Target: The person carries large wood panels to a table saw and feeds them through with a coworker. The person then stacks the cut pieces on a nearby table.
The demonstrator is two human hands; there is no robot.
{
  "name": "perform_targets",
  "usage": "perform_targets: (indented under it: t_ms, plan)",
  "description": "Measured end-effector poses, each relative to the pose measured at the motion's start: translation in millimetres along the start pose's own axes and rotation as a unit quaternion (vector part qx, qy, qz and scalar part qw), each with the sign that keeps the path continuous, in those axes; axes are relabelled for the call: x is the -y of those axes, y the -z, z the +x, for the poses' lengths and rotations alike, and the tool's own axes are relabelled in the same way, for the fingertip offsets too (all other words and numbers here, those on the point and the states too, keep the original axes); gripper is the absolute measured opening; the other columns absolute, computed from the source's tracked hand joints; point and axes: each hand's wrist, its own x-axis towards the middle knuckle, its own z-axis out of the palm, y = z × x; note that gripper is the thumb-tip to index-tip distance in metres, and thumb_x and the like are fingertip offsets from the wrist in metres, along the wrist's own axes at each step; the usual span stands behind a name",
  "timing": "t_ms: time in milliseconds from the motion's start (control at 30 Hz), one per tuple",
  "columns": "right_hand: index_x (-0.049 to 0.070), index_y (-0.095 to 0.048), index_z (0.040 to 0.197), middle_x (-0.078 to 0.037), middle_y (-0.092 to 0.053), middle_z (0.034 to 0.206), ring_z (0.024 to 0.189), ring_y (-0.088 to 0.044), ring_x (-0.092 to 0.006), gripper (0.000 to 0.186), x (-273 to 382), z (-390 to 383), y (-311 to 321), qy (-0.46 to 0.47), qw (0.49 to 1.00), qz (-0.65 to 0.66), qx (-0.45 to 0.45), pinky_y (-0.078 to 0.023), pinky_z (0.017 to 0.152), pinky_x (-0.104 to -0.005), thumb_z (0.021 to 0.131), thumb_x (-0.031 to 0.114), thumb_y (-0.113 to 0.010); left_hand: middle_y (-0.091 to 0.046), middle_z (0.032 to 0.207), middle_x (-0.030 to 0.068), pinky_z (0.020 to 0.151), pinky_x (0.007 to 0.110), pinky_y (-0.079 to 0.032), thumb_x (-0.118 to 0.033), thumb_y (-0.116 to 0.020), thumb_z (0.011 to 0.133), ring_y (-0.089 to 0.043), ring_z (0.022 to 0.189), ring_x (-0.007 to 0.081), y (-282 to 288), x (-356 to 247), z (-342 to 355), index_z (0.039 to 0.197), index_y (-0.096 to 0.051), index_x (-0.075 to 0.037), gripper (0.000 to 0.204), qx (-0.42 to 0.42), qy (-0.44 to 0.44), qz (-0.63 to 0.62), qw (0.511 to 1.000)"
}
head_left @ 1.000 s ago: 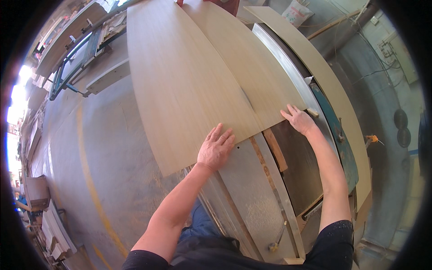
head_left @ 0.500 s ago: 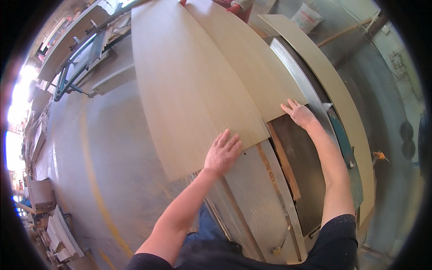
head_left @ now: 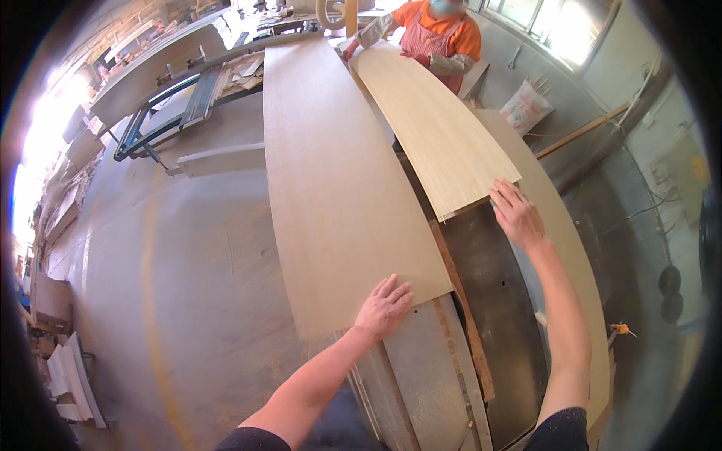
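A wide, pale wooden panel [head_left: 338, 180] lies lengthwise on the metal machine table [head_left: 421, 353]. On its near edge my left hand [head_left: 385, 307] rests flat, fingers stretched out. A narrower wooden panel [head_left: 444, 135] lies to the right, with a gap between the two. My right hand [head_left: 520, 214] touches its near right corner with extended fingers; the thumb is hidden, and whether it supports the panel from below cannot be seen. At the far end stands a co-worker [head_left: 440, 37] in an orange top and striped apron, both gloved hands at the narrow panel.
Along the right side runs a long board [head_left: 579, 263]. A dark metal surface [head_left: 504, 301] and a wooden strip [head_left: 466, 316] show beside the table. A sliding-table frame [head_left: 173, 113] stands at the far left. A white sack [head_left: 526, 105] leans by the wall.
The narrow panel has moved right and away from me, opening a gap beside the wide one and covering the metal rail. My right hand has followed its corner. The view has tilted up.
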Motion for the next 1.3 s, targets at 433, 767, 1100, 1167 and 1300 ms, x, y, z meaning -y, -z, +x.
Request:
perform_targets:
  t_ms: [433,767,1100,1167,1300]
  plan:
    - [0.0,-0.07,0.111,-0.016,-0.069,0.122,0.114,-0.067,-0.0348,0.027,380.0,-129.7,-13.4,-0.195,0.937,0.283,-0.06,-0.058,0.094,-0.0424,0.086,0.01,-0.072,-0.048,0.149,0.0233,0.114,0.044,-0.039,-0.036,-0.08,0.085,-0.044,0.141,0.0364,97.8,121.4,-98.8,0.137,-0.052,0.003,0.071,-0.225,0.362,0.024,0.904]
    - [0.002,-0.065,0.12,-0.019,-0.061,0.133,0.127,-0.056,-0.0409,0.04,454.4,-143.6,-84.5,-0.268,0.951,0.152,-0.035,-0.049,0.106,-0.0479,0.082,0.014,-0.075,-0.071,0.103,0.0281,0.086,0.047,-0.054,-0.047,-0.07,0.094,-0.069,0.103,0.0424,75.3,157.1,-115.5,0.108,-0.063,0.01,0.059,-0.151,0.567,-0.318,0.744]
    - [-0.003,-0.055,0.134,-0.028,-0.046,0.149,0.137,-0.043,-0.0494,0.056,456.5,-165.3,-85.3,-0.3,0.945,0.131,0.008,-0.037,0.114,-0.0562,0.091,0.03,-0.066,-0.071,0.102,0.0271,0.086,0.048,-0.053,-0.04,-0.072,0.093,-0.069,0.1,0.0415,128.7,155.4,-170.0,0.106,-0.064,0.006,0.049,-0.153,0.573,-0.245,0.767]
    - [-0.004,-0.052,0.138,-0.028,-0.044,0.151,0.139,-0.041,-0.0496,0.059,453.2,-167.2,-87.0,-0.298,0.944,0.143,0.008,-0.034,0.115,-0.0582,0.094,0.036,-0.062,-0.07,0.105,0.0297,0.088,0.049,-0.052,-0.043,-0.07,0.094,-0.068,0.103,0.0438,134.9,160.3,-191.9,0.107,-0.062,0.008,0.053,-0.152,0.566,-0.247,0.772]
    - [-0.003,-0.051,0.14,-0.028,-0.041,0.154,0.141,-0.039,-0.0481,0.06,456.6,-160.0,-79.5,-0.285,0.947,0.15,0.021,-0.029,0.118,-0.0597,0.096,0.036,-0.059,-0.07,0.105,0.0303,0.087,0.049,-0.053,-0.044,-0.07,0.093,-0.068,0.103,0.0438,147.7,158.7,-237.4,0.107,-0.062,0.008,0.055,-0.129,0.578,-0.249,0.766]
